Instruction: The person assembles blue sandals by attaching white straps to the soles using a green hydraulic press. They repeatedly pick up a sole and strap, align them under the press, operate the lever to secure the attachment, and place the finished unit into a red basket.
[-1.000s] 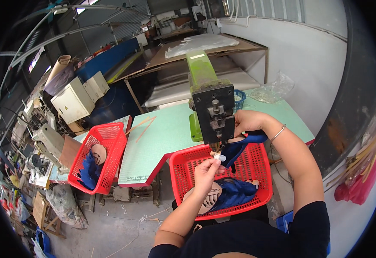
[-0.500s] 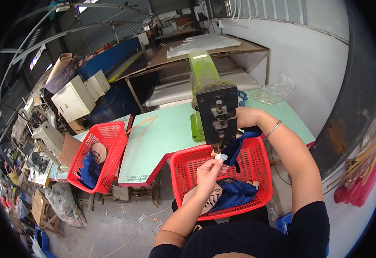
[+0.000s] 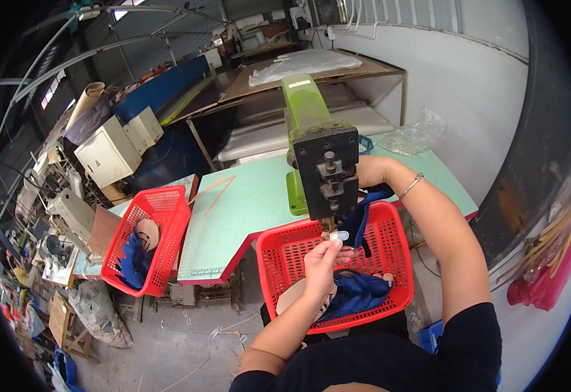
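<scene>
Green press (image 3: 311,124), red mesh baskets (image 3: 390,222), blue fabric pieces (image 3: 357,291), mint-green tabletop (image 3: 246,209).

Small factory/workshop, prob. footwear or leather goods. Centre of frame: green cast-metal press machine (image 3: 318,153) bolted on a mint-green worktable w/ red edge (image 3: 246,209). Red plastic mesh baskets (image 3: 145,238) hold blue and tan cut pieces. Left edge: grey sewing machines (image 3: 70,212) in a row. Upper left: beige metal cabinets (image 3: 109,150), rolled sheet material (image 3: 86,101). Bare concrete floor (image 3: 187,340) w/ scraps; corrugated shutter at top.
</scene>
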The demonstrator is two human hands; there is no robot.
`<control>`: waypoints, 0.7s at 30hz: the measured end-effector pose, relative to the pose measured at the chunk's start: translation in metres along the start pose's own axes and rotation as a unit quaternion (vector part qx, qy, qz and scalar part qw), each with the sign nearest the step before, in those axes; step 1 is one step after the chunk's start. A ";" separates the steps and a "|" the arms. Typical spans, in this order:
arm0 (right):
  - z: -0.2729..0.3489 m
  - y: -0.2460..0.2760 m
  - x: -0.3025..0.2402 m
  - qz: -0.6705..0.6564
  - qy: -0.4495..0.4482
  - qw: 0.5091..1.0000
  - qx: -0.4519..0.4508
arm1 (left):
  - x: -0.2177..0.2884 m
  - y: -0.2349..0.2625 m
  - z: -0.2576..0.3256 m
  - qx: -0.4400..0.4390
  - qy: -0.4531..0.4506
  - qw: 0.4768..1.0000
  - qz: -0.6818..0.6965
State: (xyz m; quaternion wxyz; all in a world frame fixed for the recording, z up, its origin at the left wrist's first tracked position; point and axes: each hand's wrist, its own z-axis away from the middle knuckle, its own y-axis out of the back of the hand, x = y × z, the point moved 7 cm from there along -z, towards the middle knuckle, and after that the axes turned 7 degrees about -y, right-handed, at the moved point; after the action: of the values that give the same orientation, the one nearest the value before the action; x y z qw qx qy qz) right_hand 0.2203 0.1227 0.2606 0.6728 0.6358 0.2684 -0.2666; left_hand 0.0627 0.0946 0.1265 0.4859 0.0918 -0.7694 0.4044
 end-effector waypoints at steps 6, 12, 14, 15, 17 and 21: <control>0.001 0.000 -0.016 -0.007 0.012 1.000 0.016 | 0.003 0.005 0.002 0.015 -0.017 1.000 0.009; 0.005 -0.005 0.007 -0.037 0.029 0.997 0.065 | 0.006 0.016 0.001 0.018 -0.051 0.998 -0.027; 0.012 -0.010 0.020 -0.060 0.019 0.995 0.076 | 0.009 0.021 -0.001 0.026 -0.080 0.996 -0.020; 0.019 -0.015 0.020 -0.126 0.012 0.989 0.077 | 0.012 0.025 -0.003 0.037 -0.104 0.994 -0.012; 0.042 -0.028 0.015 -0.255 -0.007 0.963 0.081 | 0.017 0.028 -0.007 0.043 -0.108 0.993 0.010; 0.061 -0.055 0.059 -0.373 -0.022 0.912 0.167 | 0.028 0.021 -0.023 0.027 -0.061 0.997 0.033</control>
State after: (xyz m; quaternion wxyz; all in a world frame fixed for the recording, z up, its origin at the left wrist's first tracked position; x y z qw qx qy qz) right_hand 0.2257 0.0585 0.1831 0.4141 0.5863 0.4230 -0.5530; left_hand 0.0528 0.1321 0.1426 0.4218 0.1040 -0.7889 0.4347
